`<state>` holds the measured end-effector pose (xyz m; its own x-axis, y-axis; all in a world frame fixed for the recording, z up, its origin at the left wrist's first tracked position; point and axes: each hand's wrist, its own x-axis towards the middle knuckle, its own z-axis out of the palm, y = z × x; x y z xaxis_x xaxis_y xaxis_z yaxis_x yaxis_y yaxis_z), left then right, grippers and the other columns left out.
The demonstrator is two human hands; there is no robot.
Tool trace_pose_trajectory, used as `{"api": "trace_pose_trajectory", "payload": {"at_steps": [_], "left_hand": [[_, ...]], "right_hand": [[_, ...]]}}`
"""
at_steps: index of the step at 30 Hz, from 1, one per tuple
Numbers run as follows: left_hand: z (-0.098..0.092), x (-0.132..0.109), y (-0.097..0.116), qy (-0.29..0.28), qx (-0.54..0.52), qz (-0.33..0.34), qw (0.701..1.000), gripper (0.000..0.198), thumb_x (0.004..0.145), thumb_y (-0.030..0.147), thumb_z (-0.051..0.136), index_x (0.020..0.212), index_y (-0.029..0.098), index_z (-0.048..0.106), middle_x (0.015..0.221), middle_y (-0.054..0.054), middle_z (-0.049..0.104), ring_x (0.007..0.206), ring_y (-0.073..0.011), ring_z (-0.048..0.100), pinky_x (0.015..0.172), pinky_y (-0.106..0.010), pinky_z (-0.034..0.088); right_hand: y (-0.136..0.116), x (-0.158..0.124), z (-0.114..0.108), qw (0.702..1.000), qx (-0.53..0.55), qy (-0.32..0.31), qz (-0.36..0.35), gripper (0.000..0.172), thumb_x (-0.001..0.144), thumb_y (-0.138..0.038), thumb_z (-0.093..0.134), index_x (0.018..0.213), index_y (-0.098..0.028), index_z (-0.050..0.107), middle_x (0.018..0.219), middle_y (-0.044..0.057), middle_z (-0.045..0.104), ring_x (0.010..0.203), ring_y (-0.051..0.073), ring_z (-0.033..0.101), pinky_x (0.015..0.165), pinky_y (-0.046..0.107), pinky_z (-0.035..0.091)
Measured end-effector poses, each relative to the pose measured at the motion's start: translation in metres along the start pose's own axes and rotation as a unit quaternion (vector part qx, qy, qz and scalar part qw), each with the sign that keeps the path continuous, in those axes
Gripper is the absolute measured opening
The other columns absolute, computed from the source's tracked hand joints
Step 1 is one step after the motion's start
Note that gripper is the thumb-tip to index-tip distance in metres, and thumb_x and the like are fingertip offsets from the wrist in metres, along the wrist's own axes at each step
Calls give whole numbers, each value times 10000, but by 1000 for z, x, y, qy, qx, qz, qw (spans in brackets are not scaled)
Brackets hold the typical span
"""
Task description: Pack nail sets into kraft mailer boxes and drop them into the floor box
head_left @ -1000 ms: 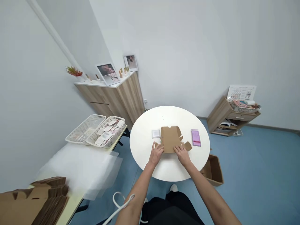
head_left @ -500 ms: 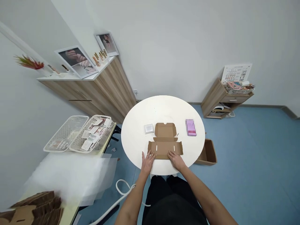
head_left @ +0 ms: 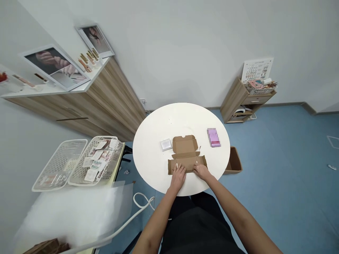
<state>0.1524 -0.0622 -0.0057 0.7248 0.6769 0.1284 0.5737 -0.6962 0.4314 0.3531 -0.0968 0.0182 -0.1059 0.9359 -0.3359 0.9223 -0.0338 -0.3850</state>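
1. Far left, on a side table, there are two white plastic baskets (head_left: 59, 165). The right-hand one holds a bunch of small cards and packets. A sheet of clear plastic film (head_left: 74, 211) lies just in front of them.
2. The round white tabletop (head_left: 156, 123) sits mid-frame. The leftmost thing on it is a small white square pad (head_left: 166, 144), just beside the cardboard.
3. The person's left hand (head_left: 178, 175) lies flat with its fingers spread, palm down on the near flap of the cardboard. It's not gripping anything.
4. The flat brown cardboard mailer box (head_left: 185, 144) is unfolded near the front edge of the tabletop. Its lid panel points away from the person and its long front flap is under both hands.
5. The right hand (head_left: 201, 171) has its fingertips on the right part of the same flap. You can't tell whether it's pinching the edge or only pressing on it.
6. A pink packet (head_left: 213, 137) lies further right on the tabletop, apart from the cardboard.
7. An open brown carton (head_left: 234, 160) stands on the blue floor, right by the table edge.
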Motion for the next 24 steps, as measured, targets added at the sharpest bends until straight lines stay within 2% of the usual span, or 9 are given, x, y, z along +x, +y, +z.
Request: {"api": "trace_pose_trajectory", "payload": {"at_steps": [4,8,10,13,15,19,21,24], "left_hand": [[26,13,3,-7,-81,-5,997,323,930,148,397,1157,164,627,1207,-120,671,1216,-250,575,1069,-534,419],[36,14,5,10,-118,-41,992,302,932,139,393,1061,180,662,1084,-94,719,1102,-228,643,1046,-503,444],[35,13,6,15,-127,-42,991,309,934,131,386,1051,194,665,1075,-79,723,1088,-217,648,1047,-494,442],[35,13,6,20,-137,-43,989,318,936,123,380,1055,201,664,1082,-71,722,1088,-209,648,1044,-484,444],[35,14,6,18,-138,-44,989,316,934,119,384,1054,198,665,1086,-75,721,1095,-213,646,1038,-487,448],[37,13,6,5,-129,-51,990,322,926,102,385,1044,208,666,1079,-69,723,1081,-214,651,1033,-494,454],[37,13,5,-2,-121,-52,991,329,924,91,382,1044,210,664,1078,-66,722,1095,-215,644,1024,-491,463],[33,16,5,-19,-99,-28,994,327,924,79,376,1021,194,666,1118,-84,708,1143,-224,618,992,-474,491]], "right_hand": [[-4,1,0,1000,8,-3,3,206,901,-145,498,841,-167,695,957,69,662,925,169,618,777,244,445],[2,5,-3,997,71,20,-5,165,869,-164,520,818,-176,677,913,55,666,900,170,609,794,258,441],[10,14,-9,989,112,89,34,156,867,-192,502,838,-178,655,894,48,660,896,177,599,812,276,442],[25,36,-23,951,163,224,140,180,874,-244,464,960,-183,610,955,61,651,926,197,593,817,306,454],[35,54,-33,928,190,253,199,255,850,-280,504,1071,-173,571,1013,88,650,925,209,609,780,307,469],[45,85,-45,913,240,145,298,406,828,-309,543,1197,-140,516,988,116,684,805,205,656,647,283,479],[47,94,-47,909,249,104,317,367,839,-318,529,1159,-139,555,974,123,698,749,197,664,601,273,473],[48,97,-46,915,246,87,308,261,850,-281,511,1051,-163,628,942,105,715,719,180,663,592,256,460]]}}
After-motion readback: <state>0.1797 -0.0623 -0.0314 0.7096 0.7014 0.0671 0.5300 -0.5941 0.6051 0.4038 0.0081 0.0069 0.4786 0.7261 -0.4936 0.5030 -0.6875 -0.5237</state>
